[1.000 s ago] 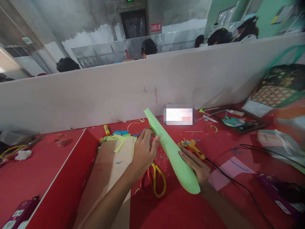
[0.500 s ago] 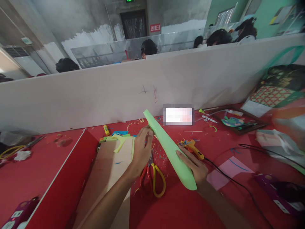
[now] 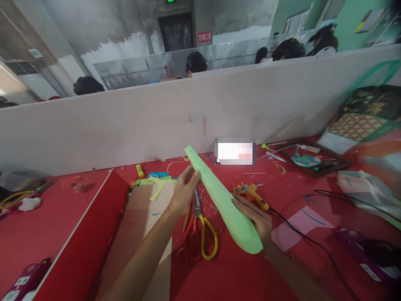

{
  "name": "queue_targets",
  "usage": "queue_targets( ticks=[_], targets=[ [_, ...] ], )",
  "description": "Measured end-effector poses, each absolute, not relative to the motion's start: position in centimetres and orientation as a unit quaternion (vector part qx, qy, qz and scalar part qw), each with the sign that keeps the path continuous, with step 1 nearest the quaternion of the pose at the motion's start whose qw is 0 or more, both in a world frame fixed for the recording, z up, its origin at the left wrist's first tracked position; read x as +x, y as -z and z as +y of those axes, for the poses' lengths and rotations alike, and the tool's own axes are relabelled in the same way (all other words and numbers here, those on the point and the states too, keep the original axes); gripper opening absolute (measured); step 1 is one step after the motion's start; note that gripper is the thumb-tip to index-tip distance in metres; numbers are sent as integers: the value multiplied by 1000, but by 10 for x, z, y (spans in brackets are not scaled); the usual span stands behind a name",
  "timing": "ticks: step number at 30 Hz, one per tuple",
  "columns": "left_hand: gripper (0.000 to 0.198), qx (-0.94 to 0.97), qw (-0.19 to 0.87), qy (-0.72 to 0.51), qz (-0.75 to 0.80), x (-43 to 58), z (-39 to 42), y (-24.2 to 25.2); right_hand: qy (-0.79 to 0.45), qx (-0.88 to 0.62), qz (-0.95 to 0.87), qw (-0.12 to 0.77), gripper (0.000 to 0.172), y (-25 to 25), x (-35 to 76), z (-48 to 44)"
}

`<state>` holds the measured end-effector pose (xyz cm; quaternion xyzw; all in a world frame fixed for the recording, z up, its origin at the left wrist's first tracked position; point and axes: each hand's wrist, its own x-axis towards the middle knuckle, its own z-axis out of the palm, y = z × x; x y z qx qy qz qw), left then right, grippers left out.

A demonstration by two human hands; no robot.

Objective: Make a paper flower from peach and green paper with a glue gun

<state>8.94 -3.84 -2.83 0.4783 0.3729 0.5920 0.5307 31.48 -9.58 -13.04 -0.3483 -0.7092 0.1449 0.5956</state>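
A long light-green sheet (image 3: pixel 224 200), curved lengthwise and narrow at its far end, is held slantwise above the red table. My left hand (image 3: pixel 185 186) pinches its left edge near the narrow end, thumb on top. On the wider near part, my right hand (image 3: pixel 255 215) grips the right edge, fingers lying along it and the thumb hidden. Below the sheet lie scissors (image 3: pixel 208 238) with red and yellow handles. A yellow glue gun (image 3: pixel 255 195) rests just beyond my right hand, its black cord running toward the lower right.
A tan board (image 3: pixel 138 234) with a yellow-green cutout (image 3: pixel 158 186) lies at left beside a red divider (image 3: pixel 84 234). Pink sheet (image 3: pixel 300 225) sits to the right; a dark tray (image 3: pixel 326 163) stands farther back. A white partition (image 3: pixel 125 129) closes the far side, with people's heads beyond.
The green sheet has rolled a little, showing more of its broad face, and its narrow end has shifted left. My left thumb now lies over its edge; more of the scissors shows.
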Motion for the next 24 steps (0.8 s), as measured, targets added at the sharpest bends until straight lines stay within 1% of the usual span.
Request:
queue_targets(
  ticks=[6,9,13,15,18,19,21,24],
  targets=[
    [30,489,516,-589,384,87,-39,27,-121,-353,-722,582,47,129,316,-96],
    [34,487,517,-583,394,88,-39,29,-105,-347,-724,587,46,125,315,-95],
    [44,481,527,-581,392,92,-42,28,-81,-367,-710,595,43,121,314,-95],
    [41,468,504,-602,405,92,-42,25,-77,-378,-704,596,42,118,314,-96],
    [27,444,438,-648,437,89,-40,22,-70,-383,-697,602,42,117,313,-94],
    [27,439,423,-656,445,88,-39,23,-66,-385,-694,604,43,117,314,-94],
    [35,437,421,-651,456,87,-37,25,-57,-392,-692,603,46,119,316,-92],
    [49,436,445,-620,476,95,-39,32,-37,-404,-700,587,48,124,320,-89]
  ],
)
